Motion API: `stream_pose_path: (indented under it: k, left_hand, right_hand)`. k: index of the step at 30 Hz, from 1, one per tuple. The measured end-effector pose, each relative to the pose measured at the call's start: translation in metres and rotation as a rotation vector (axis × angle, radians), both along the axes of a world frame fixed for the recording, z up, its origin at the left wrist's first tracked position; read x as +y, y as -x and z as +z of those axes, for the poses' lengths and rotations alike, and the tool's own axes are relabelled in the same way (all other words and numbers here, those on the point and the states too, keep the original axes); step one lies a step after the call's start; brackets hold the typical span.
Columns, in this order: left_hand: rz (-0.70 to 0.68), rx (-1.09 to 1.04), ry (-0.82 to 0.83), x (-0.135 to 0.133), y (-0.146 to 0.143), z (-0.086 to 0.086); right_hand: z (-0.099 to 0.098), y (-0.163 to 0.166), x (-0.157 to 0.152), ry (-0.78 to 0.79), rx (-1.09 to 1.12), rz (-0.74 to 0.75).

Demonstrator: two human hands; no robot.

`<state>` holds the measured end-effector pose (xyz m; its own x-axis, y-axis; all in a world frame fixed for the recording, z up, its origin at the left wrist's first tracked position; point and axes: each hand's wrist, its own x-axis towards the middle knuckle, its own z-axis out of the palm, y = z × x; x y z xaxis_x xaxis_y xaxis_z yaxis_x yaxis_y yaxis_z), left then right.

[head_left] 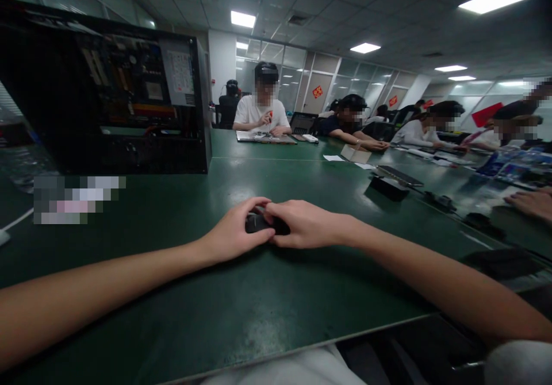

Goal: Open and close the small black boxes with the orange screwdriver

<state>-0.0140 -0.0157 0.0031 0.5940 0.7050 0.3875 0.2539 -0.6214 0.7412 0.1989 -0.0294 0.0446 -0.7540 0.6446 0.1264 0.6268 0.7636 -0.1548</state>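
Note:
Both my hands meet over the green tabletop (181, 310) around a small, dark, rounded black object (256, 223), about the size of a computer mouse. My left hand (233, 230) is closed on its left end, with the thumb along the near side and the fingers curled over the far side. From the right, my right hand (304, 224) grips the other end, its fingertips touching the top. A short pale mark shows on the dark surface between the hands. Most of the object is covered by my fingers, so its exact kind cannot be made out.
An opened black computer case (200, 143) stands at the left, its inner boards showing. Across the table a person in a white shirt (241, 112) works with a small tool. A small open box (356, 154) and a dark box (387, 188) lie to the right. Several people sit further along.

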Motion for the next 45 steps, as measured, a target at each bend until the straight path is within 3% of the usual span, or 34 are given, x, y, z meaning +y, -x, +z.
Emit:
stream_pose_path:
  k: [4,6,10,14,20,23,26,32,35,38,45]
  left_hand:
    - [-0.001,0.061,0.037,0.003,0.0,0.0]
    - [0.026,0.086,0.055,0.004,0.0,0.0]
    - [0.051,0.104,0.075,0.003,0.001,0.002]
    - [0.058,0.102,0.099,0.001,0.001,0.004]
    - [0.106,0.135,0.076,-0.002,0.001,0.009]
    - [0.105,0.195,0.024,0.0,0.0,0.015]
    - [0.085,0.218,-0.005,0.002,-0.004,0.018]
    - [0.015,0.14,0.066,0.005,-0.009,0.012]
    - [0.012,0.136,0.093,0.007,-0.01,0.01]
    - [0.026,0.139,0.101,0.007,-0.012,0.01]
    - [0.042,0.115,0.076,0.005,-0.014,0.006]
  right_hand:
    - [-0.012,-0.025,0.02,0.024,0.191,0.025]
    - [-0.012,-0.045,0.032,0.029,0.282,-0.035]
    - [-0.018,-0.073,0.05,0.039,0.158,-0.19]
    - [-0.021,-0.073,0.053,0.16,0.057,-0.192]
    - [-0.014,-0.063,0.046,-0.003,0.171,-0.162]
    - [-0.002,-0.062,0.042,0.035,0.38,-0.22]
    - [0.023,-0.058,0.035,0.006,0.483,-0.277]
    - [0.095,-0.042,0.014,-0.06,0.284,-0.186]
    - [0.116,-0.033,0.005,-0.066,0.223,-0.13]
    - [0.119,-0.025,0.0,-0.073,0.246,-0.096]
    - [0.108,-0.017,0.003,-0.096,0.241,-0.032]
